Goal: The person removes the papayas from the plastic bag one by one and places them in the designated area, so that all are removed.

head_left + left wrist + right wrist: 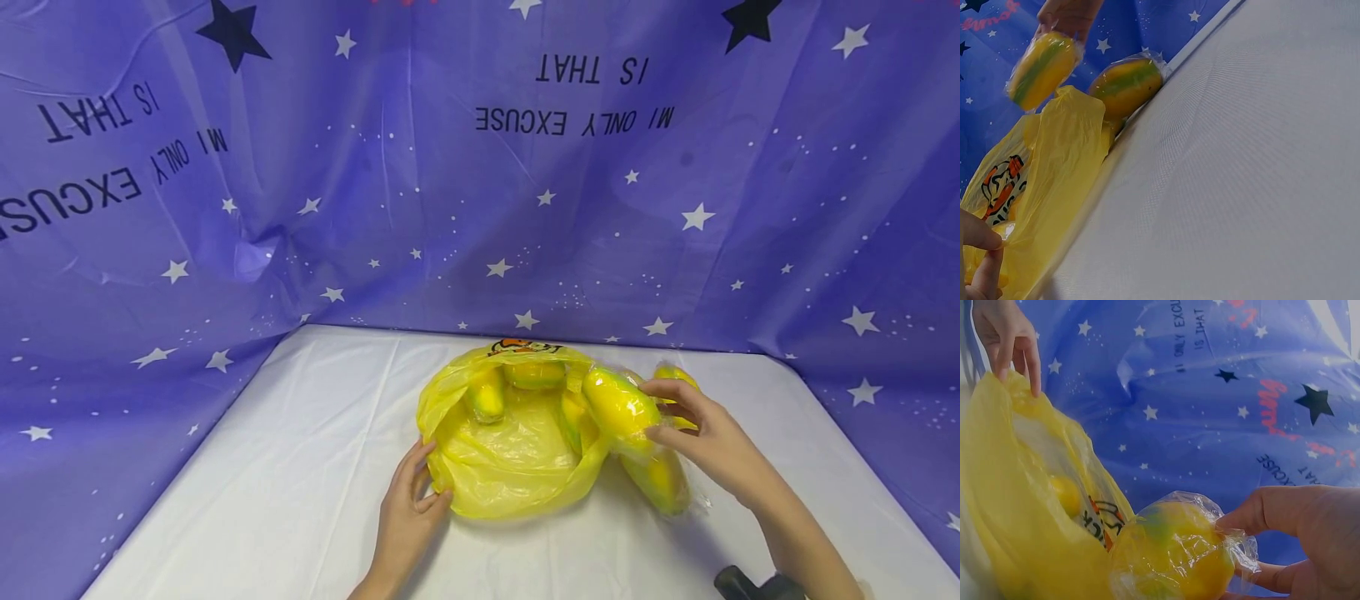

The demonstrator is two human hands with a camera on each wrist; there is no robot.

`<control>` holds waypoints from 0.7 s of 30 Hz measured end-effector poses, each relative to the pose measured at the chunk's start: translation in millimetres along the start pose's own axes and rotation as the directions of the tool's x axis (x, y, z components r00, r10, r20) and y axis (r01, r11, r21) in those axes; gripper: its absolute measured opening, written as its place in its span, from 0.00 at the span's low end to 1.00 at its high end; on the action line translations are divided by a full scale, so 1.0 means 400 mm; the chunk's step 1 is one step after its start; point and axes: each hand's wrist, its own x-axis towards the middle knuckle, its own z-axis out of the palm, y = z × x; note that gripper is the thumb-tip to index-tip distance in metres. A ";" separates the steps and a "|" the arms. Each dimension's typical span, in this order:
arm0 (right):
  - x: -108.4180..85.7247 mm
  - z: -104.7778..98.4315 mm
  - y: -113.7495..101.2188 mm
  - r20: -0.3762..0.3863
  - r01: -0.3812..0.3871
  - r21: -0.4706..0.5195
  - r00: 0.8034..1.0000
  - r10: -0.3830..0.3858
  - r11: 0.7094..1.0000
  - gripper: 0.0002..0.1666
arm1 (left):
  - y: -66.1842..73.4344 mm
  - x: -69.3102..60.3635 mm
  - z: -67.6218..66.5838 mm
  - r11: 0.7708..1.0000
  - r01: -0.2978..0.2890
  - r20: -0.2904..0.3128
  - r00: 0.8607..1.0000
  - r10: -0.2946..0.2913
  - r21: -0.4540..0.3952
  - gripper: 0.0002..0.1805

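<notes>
A yellow plastic bag (517,496) lies on the white table with its mouth spread toward me. My left hand (408,508) pinches the bag's left rim between thumb and fingers. In my right hand (712,437) is a yellow-green mango (618,404) in clear wrap, held by the fingertips above the bag's right edge. Inside the bag are several more mangoes (487,396). One wrapped mango (660,483) sits outside, right of the bag, and another (667,372) is partly hidden behind my right hand. The right wrist view shows the held mango's crinkled wrap (1244,553) close up.
A white cloth (300,467) covers the table. Around its back and sides hangs a purple-blue curtain (450,208) with stars and lettering. A dark object (757,585) shows at the bottom edge near my right forearm.
</notes>
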 end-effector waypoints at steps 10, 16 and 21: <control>-0.032 -0.036 0.043 -0.055 -0.017 -0.060 0.998 0.014 0.998 0.26 | 0.001 0.001 0.002 1.000 0.001 -0.008 1.000 -0.001 0.017 0.38; -0.039 -0.052 0.059 -0.073 -0.044 -0.104 0.997 0.036 0.994 0.26 | 0.007 -0.001 -0.002 1.000 -0.024 -0.001 1.000 0.024 0.018 0.38; -0.041 -0.067 0.073 -0.090 -0.048 -0.137 0.995 0.036 0.989 0.27 | 0.012 -0.004 -0.001 0.999 -0.044 0.007 0.999 0.044 -0.010 0.37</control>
